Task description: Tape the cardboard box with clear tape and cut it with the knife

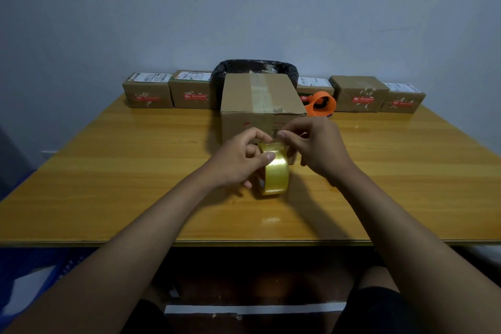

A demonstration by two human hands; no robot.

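Nearest the camera, two bare forearms reach in from 7 and 5 o'clock over the front edge of a glossy, yellow-orange wood-grain table point(113, 171), whose varnish throws back soft glare.

At the centre, the left hand point(238, 160) grips a roll of clear tape point(275, 171), a shiny, amber-tinted ring standing on edge; the thumb presses on its smooth outer band and the fingers curl round its left side. At about 1 o'clock from the roll, the right hand point(317, 144) has thumb and forefinger pinched together at the top of the roll, where the free end would be; the film itself is too thin to make out, so whether they actually hold it cannot be told. The other fingers are loosely bent.

Just behind the hands stands the cardboard box point(260, 100), a matte brown cube with a strip of glossy tape along its top seam and faint print on the front.

At 2 o'clock from the box lies an orange plastic tape dispenser point(321, 104), rounded, with a dark hollow. Directly behind the box sits a bin lined with a crinkled black bag point(230, 68). Along the far edge, against a plain pale wall point(244, 8), runs a row of small brown parcels point(147, 93) with white labels and red printed bands.
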